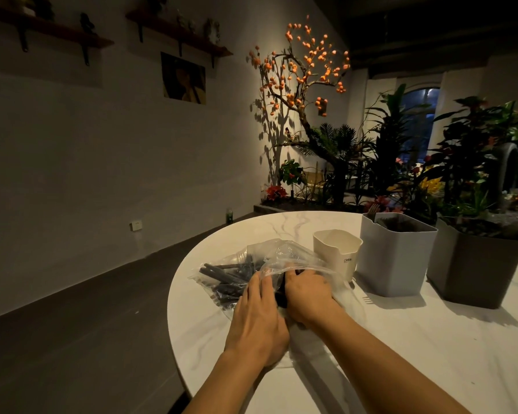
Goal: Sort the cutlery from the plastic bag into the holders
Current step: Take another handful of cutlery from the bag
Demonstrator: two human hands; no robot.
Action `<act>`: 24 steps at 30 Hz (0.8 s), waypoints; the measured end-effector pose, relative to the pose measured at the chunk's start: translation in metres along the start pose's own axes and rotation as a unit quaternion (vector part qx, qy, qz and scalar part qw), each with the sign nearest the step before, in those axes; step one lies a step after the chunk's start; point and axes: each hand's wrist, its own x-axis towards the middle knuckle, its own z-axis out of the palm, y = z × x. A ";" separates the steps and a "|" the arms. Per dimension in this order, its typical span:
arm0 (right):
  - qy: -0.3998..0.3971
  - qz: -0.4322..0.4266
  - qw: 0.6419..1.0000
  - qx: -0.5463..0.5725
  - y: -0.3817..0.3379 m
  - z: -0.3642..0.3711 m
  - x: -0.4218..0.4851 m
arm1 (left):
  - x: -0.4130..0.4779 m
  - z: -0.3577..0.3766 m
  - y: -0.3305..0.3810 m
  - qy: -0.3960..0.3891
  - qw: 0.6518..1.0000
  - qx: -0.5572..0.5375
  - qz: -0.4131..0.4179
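While both hands work at the bag on the tabletop, cutlery lies inside.
Left hand presses flat; right hand grips plastic; holders at 2 o'clock.

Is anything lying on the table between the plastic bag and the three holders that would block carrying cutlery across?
Nothing visible blocks it. The plastic bag lies just left of the cream holder, with the light grey holder and dark grey holder beyond. Only a fork lies flat on the table before the light grey one.
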 end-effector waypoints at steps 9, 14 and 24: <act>-0.019 -0.028 0.999 0.023 0.012 -0.012 -0.010 | -0.004 -0.004 0.003 0.020 0.998 0.065 0.004; 0.012 -0.049 0.998 0.026 0.017 -0.012 -0.022 | -0.007 -0.005 0.006 0.031 0.993 0.113 0.014; -0.105 -0.070 0.992 0.021 0.042 -0.050 -0.057 | -0.007 -0.015 0.028 -0.008 0.976 0.218 0.001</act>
